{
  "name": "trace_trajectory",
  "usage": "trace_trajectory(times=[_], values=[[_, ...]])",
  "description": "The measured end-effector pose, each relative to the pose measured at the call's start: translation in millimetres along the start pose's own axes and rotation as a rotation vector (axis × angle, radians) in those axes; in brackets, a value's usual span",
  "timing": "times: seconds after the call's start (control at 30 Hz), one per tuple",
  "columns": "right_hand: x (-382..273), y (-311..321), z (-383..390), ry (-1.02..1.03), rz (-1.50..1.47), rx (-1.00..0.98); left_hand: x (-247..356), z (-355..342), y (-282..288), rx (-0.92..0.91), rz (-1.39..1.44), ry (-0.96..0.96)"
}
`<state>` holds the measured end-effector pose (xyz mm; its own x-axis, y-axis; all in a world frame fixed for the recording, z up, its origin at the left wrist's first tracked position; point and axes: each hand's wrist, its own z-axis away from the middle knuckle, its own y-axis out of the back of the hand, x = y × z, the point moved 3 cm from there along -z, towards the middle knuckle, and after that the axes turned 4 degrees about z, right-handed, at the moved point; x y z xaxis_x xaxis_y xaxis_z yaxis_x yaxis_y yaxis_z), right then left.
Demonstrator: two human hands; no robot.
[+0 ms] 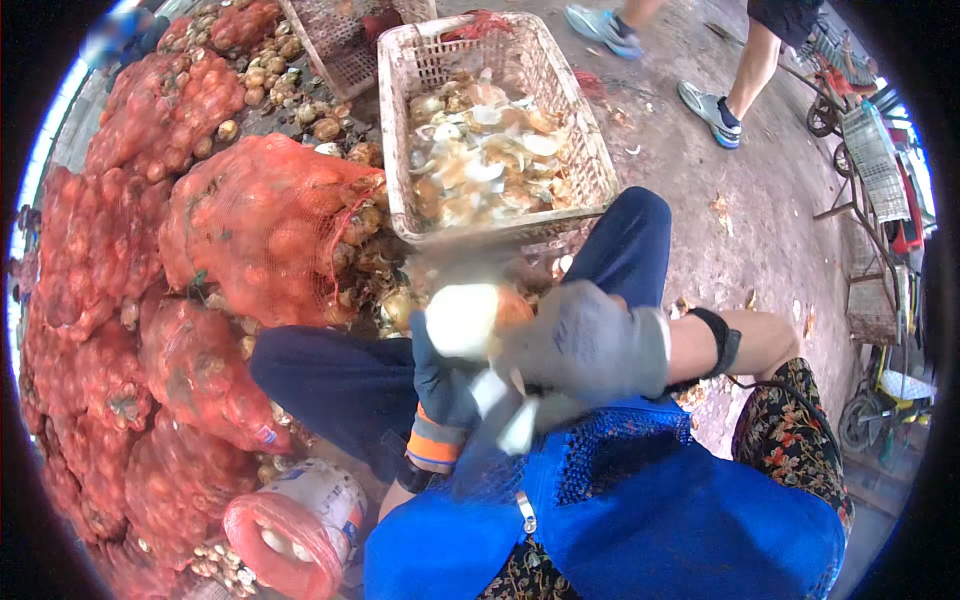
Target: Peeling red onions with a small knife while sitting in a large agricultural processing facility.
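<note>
We record the right hand [585, 340] as smeared, its fingers indistinct, and we cannot make out whether it grips a tool; the left hand [434, 378] is partly covered by the pale onion [462, 320], which hides most of its fingers from us. Two white pieces [517, 428] above the lap are too blurred for us to identify. At the top edge we lose a bystander [755, 78] above the shorts and the far end of a tilted crate [338, 42], while a blue shape [118, 38] at upper left is too hazy to name.
</note>
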<state>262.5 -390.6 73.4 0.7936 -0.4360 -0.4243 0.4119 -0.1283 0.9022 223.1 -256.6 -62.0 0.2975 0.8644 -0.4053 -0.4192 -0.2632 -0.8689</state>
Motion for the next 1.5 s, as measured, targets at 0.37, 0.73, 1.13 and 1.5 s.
trace_trajectory(times=[0.37,0.73,1.13,1.5], values=[[171.5,50.8,-6.9,-0.669,0.550,0.129,39.6,-2.7,-32.0,-0.039,-0.333,-0.088],[58.9,30.2,-28.3,-0.351,-0.397,0.011,21.6,7.3,-32.3,0.114,-0.677,-0.130],[43.5,28.1,-9.1,-0.306,-0.502,0.030,8.5,20.2,-30.4,-0.083,-0.634,-0.025],[44.9,22.7,4.3,-0.310,-0.347,-0.013,0.8,20.9,-25.0,-0.101,-0.600,-0.006]])
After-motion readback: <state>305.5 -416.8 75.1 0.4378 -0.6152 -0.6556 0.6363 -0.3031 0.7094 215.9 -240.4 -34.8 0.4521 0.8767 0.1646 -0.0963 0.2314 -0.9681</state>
